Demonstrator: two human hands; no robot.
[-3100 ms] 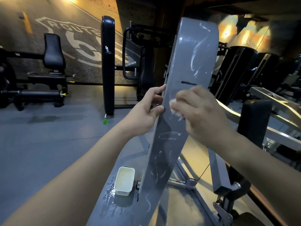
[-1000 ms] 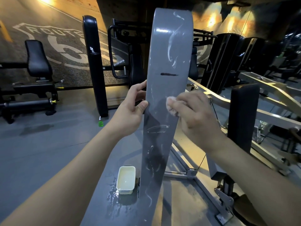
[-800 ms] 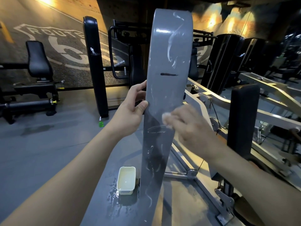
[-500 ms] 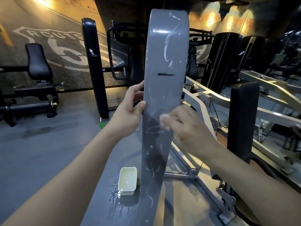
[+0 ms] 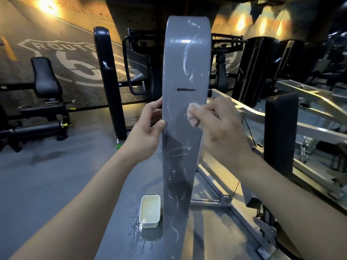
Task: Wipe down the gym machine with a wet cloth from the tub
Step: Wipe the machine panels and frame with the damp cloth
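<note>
I am pinching a small, soft cloth [image 5: 193, 117] in my right hand [image 5: 221, 128], fingers bunched round it, and pressing it flat against the tall grey panel [image 5: 185, 53] of the gym machine [image 5: 210, 201], about halfway up, below a dark slot. The cloth is looking limp and light, so I am wadding it into a pad. Held loosely, I judge it would fold over or slip out of my fingers.

My left hand [image 5: 147, 136] is gripping the panel's left edge level with the cloth, thumb on the front face and fingers curled behind. The panel is looking stiff, smooth and glossy, with pale streaks on it both above and below my hands. I expect it to be slick where it is wet, so the edge is the safer place to brace, not the face.

The tub [image 5: 150, 196] is standing at the foot of the panel, just beside its left edge, open and shallow, with a puddle [image 5: 139, 231] spreading around it. It is probably light and easy to tip, so I would take it by the rim with the hand low.
</note>
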